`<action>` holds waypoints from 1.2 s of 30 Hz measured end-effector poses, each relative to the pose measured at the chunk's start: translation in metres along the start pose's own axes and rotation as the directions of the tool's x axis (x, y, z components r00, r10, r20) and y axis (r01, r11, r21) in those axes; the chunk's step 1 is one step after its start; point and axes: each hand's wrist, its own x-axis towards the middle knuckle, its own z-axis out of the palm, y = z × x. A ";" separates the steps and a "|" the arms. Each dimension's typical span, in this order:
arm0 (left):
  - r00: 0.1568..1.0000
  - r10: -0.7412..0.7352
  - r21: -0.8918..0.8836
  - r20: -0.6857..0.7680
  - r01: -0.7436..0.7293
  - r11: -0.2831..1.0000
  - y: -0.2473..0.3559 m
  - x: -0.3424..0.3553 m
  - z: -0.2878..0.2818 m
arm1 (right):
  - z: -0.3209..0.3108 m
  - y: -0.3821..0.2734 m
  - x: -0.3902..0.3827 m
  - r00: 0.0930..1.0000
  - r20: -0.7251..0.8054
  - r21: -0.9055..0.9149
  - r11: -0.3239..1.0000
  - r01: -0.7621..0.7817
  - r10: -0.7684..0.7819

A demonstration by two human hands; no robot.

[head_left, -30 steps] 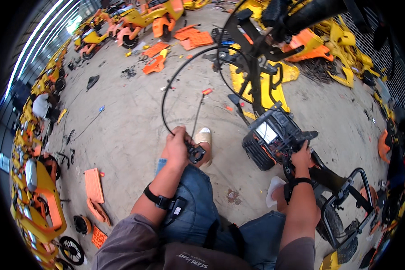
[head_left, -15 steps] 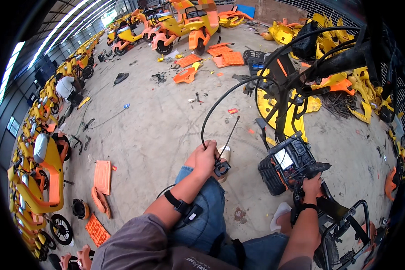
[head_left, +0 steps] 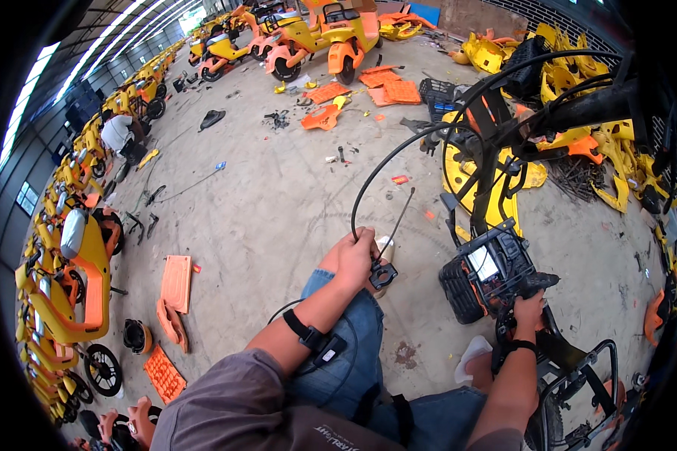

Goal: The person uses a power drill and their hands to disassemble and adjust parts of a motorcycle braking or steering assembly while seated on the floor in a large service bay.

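My left hand point(head_left: 359, 252) is closed around a black brake lever point(head_left: 400, 219), just above my left knee. Its thin blade sticks up and away, and the clamp point(head_left: 384, 275) shows below my fingers. From that hand a black cable point(head_left: 362, 184) arcs up to the bare scooter frame point(head_left: 489, 177) on the right. My right hand point(head_left: 529, 308) is wrapped round a black object with a pointed end point(head_left: 540, 283), whose kind I cannot tell. It is beside a black plastic box point(head_left: 462, 289) on the frame, with a pale label point(head_left: 482, 263).
Yellow and orange scooters point(head_left: 83, 278) line the left; more scooters point(head_left: 320, 37) stand at the back. Orange panels point(head_left: 176, 282) and a helmet point(head_left: 136, 336) lie on the floor. Yellow body parts point(head_left: 564, 68) are heaped at the far right. Another person point(head_left: 118, 134) crouches far left.
The whole view has shifted slightly, so the scene sits a little farther right. Both hands keep their holds, with no clear movement of the lever or the frame.
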 end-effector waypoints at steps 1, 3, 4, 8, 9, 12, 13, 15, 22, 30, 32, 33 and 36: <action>1.000 0.012 0.011 0.000 -0.012 1.000 0.001 0.000 0.001 | 0.002 0.002 0.001 1.000 0.006 0.007 1.000 0.000 0.000; 1.000 -0.010 0.007 0.004 0.010 1.000 0.003 -0.001 0.001 | 0.004 0.007 0.001 1.000 0.018 0.021 1.000 -0.002 0.002; 1.000 -0.005 0.016 0.006 0.005 1.000 0.005 -0.002 0.002 | 0.005 0.008 0.002 1.000 0.019 0.015 1.000 -0.002 0.001; 0.999 0.023 0.031 0.030 -0.024 0.999 0.010 0.000 -0.001 | -0.006 -0.019 -0.005 0.999 -0.006 -0.072 0.997 -0.035 0.035; 0.999 0.008 0.027 0.032 -0.009 1.000 0.008 -0.001 -0.002 | -0.011 -0.021 -0.013 0.998 -0.016 -0.123 0.991 -0.061 0.059; 1.000 0.000 0.036 0.022 -0.001 0.999 0.004 -0.003 -0.003 | -0.015 -0.022 -0.018 0.998 -0.033 -0.191 0.979 -0.066 0.060; 1.000 0.011 0.021 0.029 -0.011 1.000 0.003 -0.001 -0.002 | -0.020 -0.027 -0.017 0.997 -0.048 -0.209 0.975 -0.070 0.061; 1.000 -0.006 0.021 0.006 0.006 1.000 0.005 -0.002 -0.001 | -0.019 -0.030 -0.013 0.997 -0.072 -0.217 0.975 -0.045 0.030; 1.000 -0.018 0.055 0.003 0.018 0.998 0.002 -0.003 0.000 | -0.067 -0.096 -0.016 0.963 0.001 0.217 0.940 0.262 -0.269; 0.999 0.022 0.114 0.023 -0.025 0.993 -0.006 0.009 -0.007 | -0.156 -0.201 -0.163 0.775 0.310 0.658 0.713 0.244 -0.551; 0.999 0.030 0.067 0.035 -0.032 0.997 -0.010 0.008 -0.010 | -0.158 -0.200 -0.188 0.734 0.284 0.646 0.689 0.329 -0.617; 0.998 0.046 0.075 0.044 -0.049 0.996 -0.012 0.012 -0.015 | -0.159 -0.198 -0.198 0.721 0.306 0.691 0.666 0.282 -0.622; 0.997 0.049 0.053 0.058 -0.052 0.997 -0.010 0.013 -0.014 | -0.150 -0.179 -0.213 0.682 0.347 0.676 0.676 0.294 -0.644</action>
